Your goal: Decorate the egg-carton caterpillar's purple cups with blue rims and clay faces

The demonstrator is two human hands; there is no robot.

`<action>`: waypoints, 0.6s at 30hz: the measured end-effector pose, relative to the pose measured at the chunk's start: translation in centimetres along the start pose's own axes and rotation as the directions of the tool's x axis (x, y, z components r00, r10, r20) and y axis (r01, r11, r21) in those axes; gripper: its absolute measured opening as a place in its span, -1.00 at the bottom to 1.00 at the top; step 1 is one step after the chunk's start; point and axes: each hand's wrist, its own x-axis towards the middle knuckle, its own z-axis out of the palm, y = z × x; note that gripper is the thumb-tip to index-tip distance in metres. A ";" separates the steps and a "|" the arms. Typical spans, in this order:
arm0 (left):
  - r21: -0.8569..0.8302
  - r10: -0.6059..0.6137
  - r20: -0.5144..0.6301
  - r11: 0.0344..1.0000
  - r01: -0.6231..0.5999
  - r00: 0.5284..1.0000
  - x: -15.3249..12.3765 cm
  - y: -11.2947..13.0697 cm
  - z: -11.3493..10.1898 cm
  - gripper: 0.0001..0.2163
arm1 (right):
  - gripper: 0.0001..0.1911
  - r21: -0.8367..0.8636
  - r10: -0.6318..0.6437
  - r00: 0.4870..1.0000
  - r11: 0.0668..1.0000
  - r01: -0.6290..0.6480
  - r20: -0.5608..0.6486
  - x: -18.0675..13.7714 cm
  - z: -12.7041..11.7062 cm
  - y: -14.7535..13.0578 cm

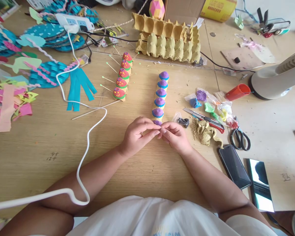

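Observation:
A strip of egg-carton cups (159, 102), topped with purple and blue clay, lies on the table straight ahead of me. At its near end, my left hand (139, 134) and my right hand (175, 135) meet, fingertips touching. Both are closed in a pinch, and whatever sits between the fingers is too small or hidden to make out. The nearest purple cup is partly covered by my fingers. To the left stands a finished-looking strip of red and green cups (120, 82) with smiling faces and thin sticks poking out.
Right of my hands lie a bag of black clay (183, 122), a utility knife (206, 120), scissors (240, 139), carton scraps (204, 132) and a phone (234, 166). Egg cartons (173, 48) stand behind. A white cable (88, 144) crosses the left side and my left forearm.

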 end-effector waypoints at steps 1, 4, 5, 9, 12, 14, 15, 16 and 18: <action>0.006 -0.001 0.003 1.000 0.001 1.000 0.0 0.0 0.0 -0.92 | -0.69 -0.002 -0.001 1.000 1.000 0.001 -0.001 0.0 0.0 0.0; 0.010 0.009 0.001 1.000 -0.009 1.000 0.0 0.0 0.0 -0.91 | -0.69 -0.011 -0.015 1.000 1.000 0.015 0.002 0.0 0.1 -0.1; 0.005 0.016 -0.003 1.000 -0.016 1.000 0.0 0.0 0.0 -0.90 | -0.70 -0.013 -0.019 1.000 1.000 0.020 0.004 -0.1 0.1 -0.1; -0.006 0.024 -0.009 1.000 -0.024 1.000 0.0 -0.1 0.1 -0.88 | -0.69 -0.007 -0.020 1.000 1.000 0.020 0.012 -0.1 0.1 -0.1; -0.004 0.021 -0.009 1.000 -0.021 1.000 0.0 -0.1 0.0 -0.88 | -0.69 -0.001 -0.021 1.000 1.000 0.021 0.016 -0.1 0.0 0.0; -0.001 0.020 -0.008 1.000 -0.020 1.000 0.0 -0.1 0.0 -0.89 | -0.69 -0.002 -0.021 1.000 1.000 0.021 0.014 -0.1 0.0 0.1; 0.000 0.020 -0.008 1.000 -0.020 1.000 0.0 0.0 0.0 -0.89 | -0.68 -0.003 -0.020 1.000 1.000 0.020 0.012 0.0 0.0 0.1; 0.001 0.021 -0.008 1.000 -0.021 1.000 0.0 0.0 0.0 -0.89 | -0.67 -0.006 -0.017 1.000 1.000 0.018 0.010 0.0 0.0 0.1; 0.001 0.025 -0.012 1.000 -0.025 1.000 0.1 0.0 0.0 -0.90 | -0.67 -0.009 -0.014 1.000 1.000 0.014 0.011 0.0 0.1 0.0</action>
